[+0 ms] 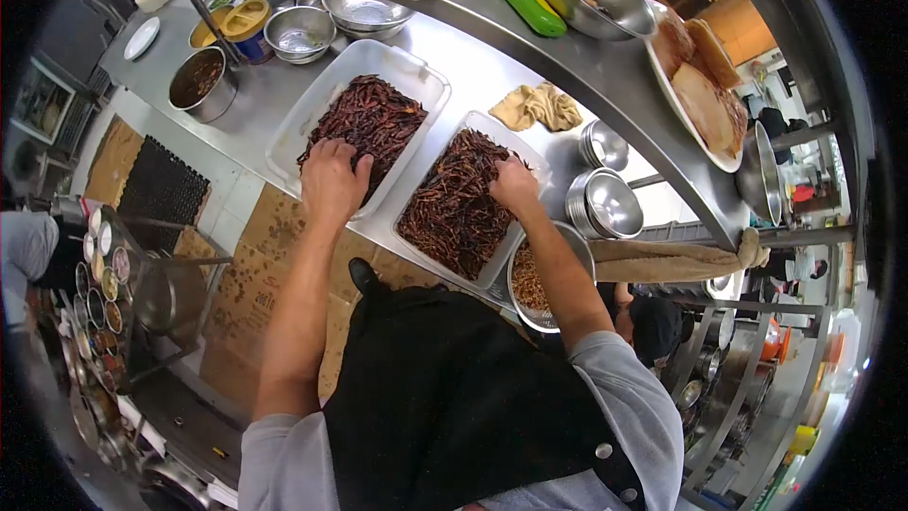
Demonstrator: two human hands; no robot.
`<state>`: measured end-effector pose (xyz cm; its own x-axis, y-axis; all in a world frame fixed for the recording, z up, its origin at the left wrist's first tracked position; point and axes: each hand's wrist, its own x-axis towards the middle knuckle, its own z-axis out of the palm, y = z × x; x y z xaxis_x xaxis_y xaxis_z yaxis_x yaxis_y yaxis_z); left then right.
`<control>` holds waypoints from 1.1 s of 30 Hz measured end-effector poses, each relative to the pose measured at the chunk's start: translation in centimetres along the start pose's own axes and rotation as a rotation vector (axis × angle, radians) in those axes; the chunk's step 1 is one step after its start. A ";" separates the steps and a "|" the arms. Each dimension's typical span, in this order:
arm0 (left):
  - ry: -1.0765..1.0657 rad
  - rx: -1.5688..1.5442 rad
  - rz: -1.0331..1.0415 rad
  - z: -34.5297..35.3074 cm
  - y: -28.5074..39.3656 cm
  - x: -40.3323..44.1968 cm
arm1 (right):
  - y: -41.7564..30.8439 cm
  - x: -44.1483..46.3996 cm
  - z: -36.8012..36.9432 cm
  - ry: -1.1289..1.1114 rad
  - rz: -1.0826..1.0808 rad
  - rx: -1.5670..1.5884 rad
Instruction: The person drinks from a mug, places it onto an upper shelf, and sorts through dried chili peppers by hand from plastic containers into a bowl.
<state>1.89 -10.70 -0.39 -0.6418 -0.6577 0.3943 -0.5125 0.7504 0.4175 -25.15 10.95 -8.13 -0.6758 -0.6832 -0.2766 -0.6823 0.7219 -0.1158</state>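
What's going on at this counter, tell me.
A person in a black apron has both hands in tubs of dark red, dried-looking pieces, possibly chillies. The left hand rests on the pile in the left tub; the right hand reaches into the right tub, its fingertips too hidden to tell what they hold. Both tubs are well filled. A strainer of brown bits sits beside the right one.

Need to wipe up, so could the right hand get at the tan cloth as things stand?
Likely yes: the right hand is at one tub, and the tan cloth lies just beyond, with only the rim between.
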 end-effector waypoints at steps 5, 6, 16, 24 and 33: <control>-0.003 -0.005 0.006 -0.2 0.2 0.1 | -0.5 -0.1 -0.1 0.025 0.024 0.026; -0.017 0.005 -0.003 -0.4 0.4 0.1 | -0.5 0.1 -0.2 0.026 0.024 0.029; -0.042 0.011 -0.018 0.0 0.2 0.0 | 2.2 1.6 1.7 0.186 -0.054 0.251; 0.229 -0.110 0.065 -0.1 1.8 -0.5 | 3.7 -2.5 1.0 0.167 0.045 1.070; -0.417 -0.894 -0.274 5.7 12.3 -8.9 | 2.8 -8.2 -0.5 -0.088 -0.113 1.105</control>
<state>-1.95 4.75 -3.39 -0.8013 -0.5961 -0.0512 -0.1680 0.1421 0.9755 -21.69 18.54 -5.67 -0.5737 -0.7725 -0.2721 -0.0857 0.3870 -0.9181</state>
